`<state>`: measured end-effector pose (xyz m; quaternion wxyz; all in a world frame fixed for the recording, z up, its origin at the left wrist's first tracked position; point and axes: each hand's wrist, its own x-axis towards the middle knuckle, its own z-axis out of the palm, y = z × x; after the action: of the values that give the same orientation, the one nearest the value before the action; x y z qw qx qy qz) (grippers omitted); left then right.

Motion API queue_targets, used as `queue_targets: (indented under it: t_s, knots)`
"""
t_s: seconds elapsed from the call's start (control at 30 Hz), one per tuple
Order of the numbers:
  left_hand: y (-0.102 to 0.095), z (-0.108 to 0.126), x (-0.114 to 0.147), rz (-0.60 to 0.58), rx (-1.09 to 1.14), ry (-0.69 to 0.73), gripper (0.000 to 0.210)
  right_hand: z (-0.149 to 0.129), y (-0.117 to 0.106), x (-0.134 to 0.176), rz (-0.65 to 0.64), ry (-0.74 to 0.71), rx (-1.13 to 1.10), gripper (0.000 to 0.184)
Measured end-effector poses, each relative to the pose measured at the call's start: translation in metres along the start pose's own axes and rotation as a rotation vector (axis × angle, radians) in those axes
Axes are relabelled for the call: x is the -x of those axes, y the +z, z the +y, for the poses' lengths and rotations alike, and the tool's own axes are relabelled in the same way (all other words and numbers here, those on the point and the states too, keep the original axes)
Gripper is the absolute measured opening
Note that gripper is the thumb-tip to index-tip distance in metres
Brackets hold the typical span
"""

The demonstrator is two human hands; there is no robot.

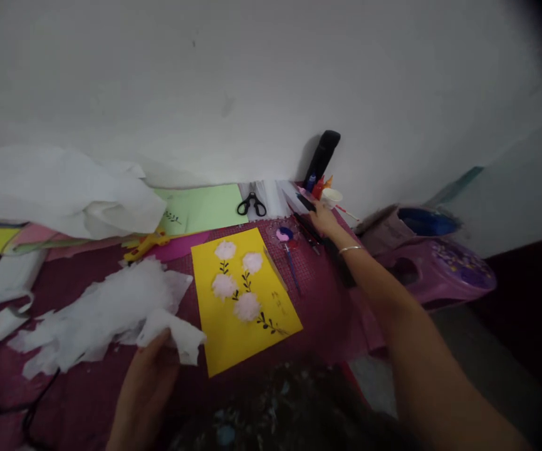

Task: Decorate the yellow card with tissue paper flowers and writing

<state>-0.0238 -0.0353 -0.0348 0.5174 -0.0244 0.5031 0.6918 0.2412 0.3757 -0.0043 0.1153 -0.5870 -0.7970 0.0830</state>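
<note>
My left hand [151,369] pinches a crumpled piece of white tissue paper [183,338] at the lower left. Right of it lies a yellow sheet [224,326] with pale pink tissue flowers [247,307] and dark painted leaf stems. My right hand [324,220], a bangle on its wrist, stretches to the back of the table. Its fingers are closed at a dark slim object [306,202], too small to name. Close by stand a white cup [331,198] and small paint bottles [317,186]. A palette with pink and dark paint [282,234] and a blue paintbrush [292,269] lie between hand and sheet.
A heap of white tissue [106,307] covers the left of the table. Behind are black-handled scissors [251,205], a green sheet [205,210] and a large white sheet [68,194]. A tall black object [322,153] leans on the wall. A purple plastic stool [440,275] stands right.
</note>
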Motion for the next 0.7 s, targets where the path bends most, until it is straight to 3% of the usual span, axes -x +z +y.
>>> queue_targets:
  t_s: [0.1,0.2,0.27,0.33,0.43,0.57,0.7]
  knots:
    - [0.014,0.001,0.005,0.060,0.081,0.056,0.020,0.022,0.005,0.025,0.001,0.002,0.074,0.046]
    - [0.027,0.002,0.010,0.060,0.160,0.123,0.017,0.011,0.012,0.028,0.051,-0.025,0.120,0.045]
    - [0.031,0.001,0.011,0.058,0.170,0.140,0.019,-0.016,0.019,0.016,0.108,-0.120,0.127,0.043]
    - [0.032,0.000,0.010,0.094,0.213,0.196,0.020,-0.052,0.028,-0.001,0.069,-0.237,0.098,0.040]
    - [0.028,-0.004,0.013,0.128,0.240,0.233,0.024,-0.108,0.046,-0.023,0.010,-0.296,0.074,0.040]
    - [0.018,-0.004,0.021,0.134,0.277,0.250,0.021,-0.157,0.061,-0.040,-0.079,-0.178,0.128,0.053]
    - [0.005,0.001,0.021,0.143,0.332,0.239,0.024,-0.173,0.064,-0.050,-0.127,-0.110,0.168,0.059]
